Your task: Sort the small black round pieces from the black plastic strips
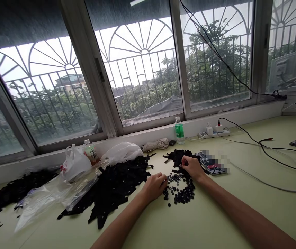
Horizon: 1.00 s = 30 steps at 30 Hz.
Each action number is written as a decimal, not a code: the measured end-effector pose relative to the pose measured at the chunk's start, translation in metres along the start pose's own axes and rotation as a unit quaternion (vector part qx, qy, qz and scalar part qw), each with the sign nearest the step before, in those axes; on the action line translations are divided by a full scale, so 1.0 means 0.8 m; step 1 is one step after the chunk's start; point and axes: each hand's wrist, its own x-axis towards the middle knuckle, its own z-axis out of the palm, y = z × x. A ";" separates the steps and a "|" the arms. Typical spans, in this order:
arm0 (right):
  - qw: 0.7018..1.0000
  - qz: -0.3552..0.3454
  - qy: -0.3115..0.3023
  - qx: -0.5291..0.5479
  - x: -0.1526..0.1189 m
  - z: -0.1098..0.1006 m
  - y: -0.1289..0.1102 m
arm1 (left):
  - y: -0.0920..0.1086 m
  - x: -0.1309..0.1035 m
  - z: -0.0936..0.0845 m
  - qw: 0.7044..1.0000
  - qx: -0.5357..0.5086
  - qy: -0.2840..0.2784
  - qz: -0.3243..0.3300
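Small black round discs that look like buttons [184,196] lie spread on the pale green table between my hands. My left hand [155,186] rests at their left edge, fingers curled down and pressed together; whatever is under the fingertips is hidden. Above the discs' upper right side, my right hand [191,166] is closed in a pinch, and what it may hold is too small to make out. Just behind it sits a small heap of black fabric strips [177,156]. A larger pile of black strips [122,180] lies left of my left hand.
Clear plastic bags [46,197], a white bag [76,162] and a drink bottle [91,152] stand left. A green-labelled bottle [179,130] stands by the window. Beyond my right hand lie a phone-like flat item [215,166], a power strip [215,132] and cables [251,136].
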 end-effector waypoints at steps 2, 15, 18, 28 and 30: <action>1.000 0.001 -0.003 0.012 -0.001 -0.001 0.000 | 0.002 0.001 0.001 1.000 -0.001 -0.007 0.009; 0.997 0.026 -0.013 0.071 -0.001 0.011 -0.001 | 0.008 0.000 0.006 0.995 0.060 0.066 -0.048; 0.995 0.052 -0.005 0.089 -0.003 0.010 -0.007 | 0.007 0.001 0.009 0.990 0.077 0.063 -0.103; 0.983 0.111 -0.023 0.144 -0.010 0.007 -0.032 | 0.005 0.002 0.006 0.995 -0.017 0.037 -0.096; 0.980 0.119 -0.035 0.158 -0.012 0.006 -0.037 | 0.005 0.002 0.004 0.995 -0.054 0.028 -0.082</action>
